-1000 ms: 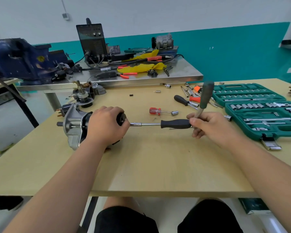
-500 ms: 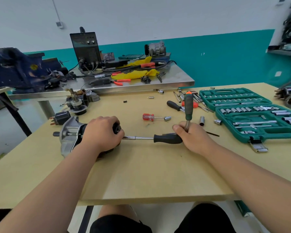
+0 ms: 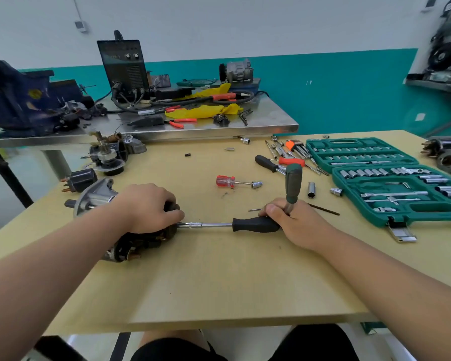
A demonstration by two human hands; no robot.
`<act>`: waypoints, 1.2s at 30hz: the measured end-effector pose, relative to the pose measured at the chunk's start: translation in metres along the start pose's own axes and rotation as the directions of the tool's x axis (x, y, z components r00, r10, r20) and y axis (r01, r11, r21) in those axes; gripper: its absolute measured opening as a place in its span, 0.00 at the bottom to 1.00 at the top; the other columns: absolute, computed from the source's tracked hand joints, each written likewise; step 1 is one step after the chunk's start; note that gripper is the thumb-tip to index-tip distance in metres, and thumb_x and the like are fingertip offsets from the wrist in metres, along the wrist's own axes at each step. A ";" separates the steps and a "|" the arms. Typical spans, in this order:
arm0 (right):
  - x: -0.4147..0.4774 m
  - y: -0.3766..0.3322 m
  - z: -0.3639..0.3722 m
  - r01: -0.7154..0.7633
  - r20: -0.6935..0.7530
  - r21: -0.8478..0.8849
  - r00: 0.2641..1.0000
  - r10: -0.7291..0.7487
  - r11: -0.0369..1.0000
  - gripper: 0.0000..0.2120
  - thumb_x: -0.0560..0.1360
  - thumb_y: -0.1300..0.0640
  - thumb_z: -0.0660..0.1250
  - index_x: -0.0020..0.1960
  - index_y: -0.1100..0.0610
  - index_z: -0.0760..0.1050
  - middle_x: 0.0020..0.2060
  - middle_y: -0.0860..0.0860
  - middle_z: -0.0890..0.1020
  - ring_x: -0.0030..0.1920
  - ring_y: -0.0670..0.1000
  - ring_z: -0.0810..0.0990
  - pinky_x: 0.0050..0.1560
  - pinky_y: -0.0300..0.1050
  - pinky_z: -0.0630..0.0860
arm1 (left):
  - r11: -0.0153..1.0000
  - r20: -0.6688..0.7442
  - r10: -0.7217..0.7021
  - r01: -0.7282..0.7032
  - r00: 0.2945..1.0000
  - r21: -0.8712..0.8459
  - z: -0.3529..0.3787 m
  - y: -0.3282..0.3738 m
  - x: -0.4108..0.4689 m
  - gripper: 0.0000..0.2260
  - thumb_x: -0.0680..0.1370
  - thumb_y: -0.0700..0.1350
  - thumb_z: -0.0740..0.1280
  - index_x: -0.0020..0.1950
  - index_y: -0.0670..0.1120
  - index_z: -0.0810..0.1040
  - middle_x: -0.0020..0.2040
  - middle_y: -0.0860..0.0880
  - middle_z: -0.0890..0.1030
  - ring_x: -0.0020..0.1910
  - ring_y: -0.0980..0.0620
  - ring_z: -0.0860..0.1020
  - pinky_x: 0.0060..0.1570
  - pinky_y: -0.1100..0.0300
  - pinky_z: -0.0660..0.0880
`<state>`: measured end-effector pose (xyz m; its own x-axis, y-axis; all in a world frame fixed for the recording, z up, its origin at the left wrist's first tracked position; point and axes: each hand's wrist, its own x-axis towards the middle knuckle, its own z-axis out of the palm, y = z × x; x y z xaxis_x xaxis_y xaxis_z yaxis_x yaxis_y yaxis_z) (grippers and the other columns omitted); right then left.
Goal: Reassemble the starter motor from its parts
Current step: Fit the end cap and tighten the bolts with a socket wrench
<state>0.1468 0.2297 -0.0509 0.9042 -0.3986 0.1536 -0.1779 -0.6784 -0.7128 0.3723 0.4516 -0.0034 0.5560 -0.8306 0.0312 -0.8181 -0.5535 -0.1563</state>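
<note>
The starter motor (image 3: 97, 199) lies on its side on the wooden table (image 3: 219, 277), its silver nose housing pointing left. My left hand (image 3: 146, 207) grips its black body from above. A long nut driver with a black handle (image 3: 255, 224) runs horizontally from the motor's right end; its steel shaft (image 3: 208, 225) meets the motor's end. My right hand (image 3: 294, 222) holds the handle's end together with a ratchet whose green handle (image 3: 293, 182) stands upright above my fingers.
A green socket set case (image 3: 391, 183) lies open at right. A red stubby driver (image 3: 225, 181), loose sockets (image 3: 311, 189) and hex keys (image 3: 296, 147) lie behind the hands. Other starter parts (image 3: 107, 155) and a solenoid (image 3: 82, 178) sit at left. A steel bench (image 3: 271, 126) stands beyond.
The green ratchet handle has swung from leaning right to standing nearly upright. My left hand keeps its grip on the motor. The view has shifted slightly.
</note>
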 end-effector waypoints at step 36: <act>-0.022 -0.014 -0.006 0.395 0.288 -0.542 0.916 -0.278 0.742 0.19 0.82 0.47 0.56 0.69 0.52 0.72 0.57 0.46 0.79 0.55 0.48 0.76 0.54 0.46 0.73 | 0.891 -0.300 -0.293 0.146 0.908 -0.429 0.006 0.002 -0.049 0.11 0.61 0.63 0.59 0.34 0.59 0.76 0.33 0.59 0.78 0.36 0.56 0.76 0.33 0.61 0.72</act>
<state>0.1269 0.2438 -0.0405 0.9899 0.0011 0.1415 0.0150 -0.9951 -0.0972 0.3445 0.4915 -0.0116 0.7005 -0.6099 0.3704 -0.7110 -0.6410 0.2892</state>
